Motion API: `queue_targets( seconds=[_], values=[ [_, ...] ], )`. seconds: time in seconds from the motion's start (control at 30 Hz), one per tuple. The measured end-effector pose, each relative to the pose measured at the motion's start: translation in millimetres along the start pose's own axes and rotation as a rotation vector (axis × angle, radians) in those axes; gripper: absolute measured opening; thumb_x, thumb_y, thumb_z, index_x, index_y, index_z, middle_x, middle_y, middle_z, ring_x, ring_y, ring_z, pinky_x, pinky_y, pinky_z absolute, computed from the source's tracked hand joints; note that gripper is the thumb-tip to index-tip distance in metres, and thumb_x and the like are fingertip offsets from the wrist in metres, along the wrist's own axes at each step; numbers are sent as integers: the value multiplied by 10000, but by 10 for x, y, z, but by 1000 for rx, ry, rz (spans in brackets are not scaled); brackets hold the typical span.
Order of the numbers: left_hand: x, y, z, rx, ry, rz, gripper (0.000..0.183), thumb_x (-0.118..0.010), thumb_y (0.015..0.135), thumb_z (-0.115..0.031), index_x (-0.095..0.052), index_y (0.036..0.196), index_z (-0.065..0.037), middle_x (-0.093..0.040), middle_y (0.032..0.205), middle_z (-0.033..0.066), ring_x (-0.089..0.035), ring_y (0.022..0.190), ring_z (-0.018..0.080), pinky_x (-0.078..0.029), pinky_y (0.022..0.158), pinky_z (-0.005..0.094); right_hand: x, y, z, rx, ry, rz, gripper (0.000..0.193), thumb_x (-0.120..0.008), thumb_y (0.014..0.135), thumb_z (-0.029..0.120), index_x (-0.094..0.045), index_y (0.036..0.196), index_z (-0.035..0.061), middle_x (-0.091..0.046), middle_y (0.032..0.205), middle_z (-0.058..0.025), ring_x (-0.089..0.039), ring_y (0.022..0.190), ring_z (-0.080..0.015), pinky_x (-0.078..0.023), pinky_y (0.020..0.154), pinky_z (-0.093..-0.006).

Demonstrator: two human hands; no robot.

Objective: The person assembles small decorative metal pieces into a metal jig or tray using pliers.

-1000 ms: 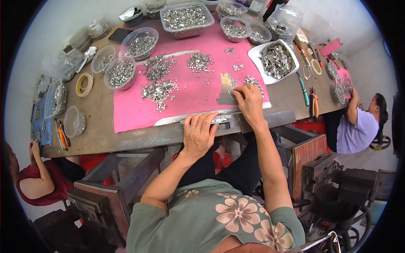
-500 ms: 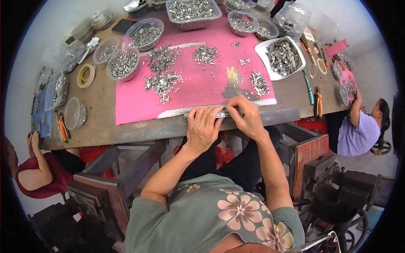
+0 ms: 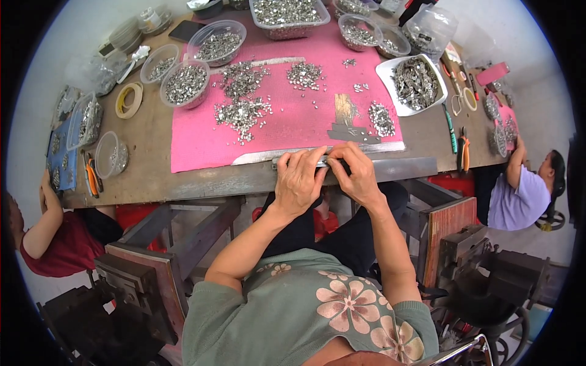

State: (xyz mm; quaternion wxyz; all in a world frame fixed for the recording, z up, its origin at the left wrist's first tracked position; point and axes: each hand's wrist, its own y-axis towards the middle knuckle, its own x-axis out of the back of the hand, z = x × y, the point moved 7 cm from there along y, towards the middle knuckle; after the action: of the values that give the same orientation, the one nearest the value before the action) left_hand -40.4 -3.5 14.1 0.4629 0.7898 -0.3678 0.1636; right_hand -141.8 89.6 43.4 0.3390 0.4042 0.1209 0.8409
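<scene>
At the table's [image 3: 204, 187] near edge, the left hand [image 3: 299, 182] bends its fingers, close together, over a narrow metal fixture [image 3: 321, 163]; the right hand [image 3: 356, 175] brings thumb and forefinger together there, though whether either clamps anything is hidden. Beyond, a pink mat [image 3: 287, 132] bears piles of silvery pieces [image 3: 243, 117]; farther right sits a white tray [image 3: 401, 110], and farthest, a rectangular tub [image 3: 292, 30].
</scene>
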Motion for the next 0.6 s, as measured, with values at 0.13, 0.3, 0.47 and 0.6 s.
queue_targets(
  seconds=[0.13,0.3,0.47,0.6],
  values=[
    [5,4,-2,-2,1,0,623,-778,819,-82,-529,1390,-52,-666,1184,51,-627,1066,235,-346,990,419,8,-10,-12,-21,-3,26,112,-696,861,-42,-616,938,-26,-650,949,-146,-661,864,-315,-530,764,-374],
    [11,1,-10,-2,-7,-6,630,-781,812,-73,-530,1389,-57,-665,1164,61,-630,1061,238,-349,985,416,11,4,4,-18,9,60,116,-680,847,-57,-606,933,-34,-646,961,-155,-663,864,-324,-531,760,-383],
    [18,10,-13,-5,-11,-10,642,-786,802,-60,-530,1391,-61,-664,1145,65,-630,1058,239,-351,984,417,21,31,43,3,-38,94,118,-675,839,-63,-605,929,-31,-642,960,-160,-662,870,-335,-532,754,-396],
    [23,31,-3,-9,-5,-20,646,-788,794,-53,-533,1388,-60,-663,1132,71,-631,1061,241,-352,985,417,2,74,101,98,-118,103,144,-698,820,-34,-598,921,-10,-621,937,-143,-642,852,-337,-524,757,-418]
  ],
)
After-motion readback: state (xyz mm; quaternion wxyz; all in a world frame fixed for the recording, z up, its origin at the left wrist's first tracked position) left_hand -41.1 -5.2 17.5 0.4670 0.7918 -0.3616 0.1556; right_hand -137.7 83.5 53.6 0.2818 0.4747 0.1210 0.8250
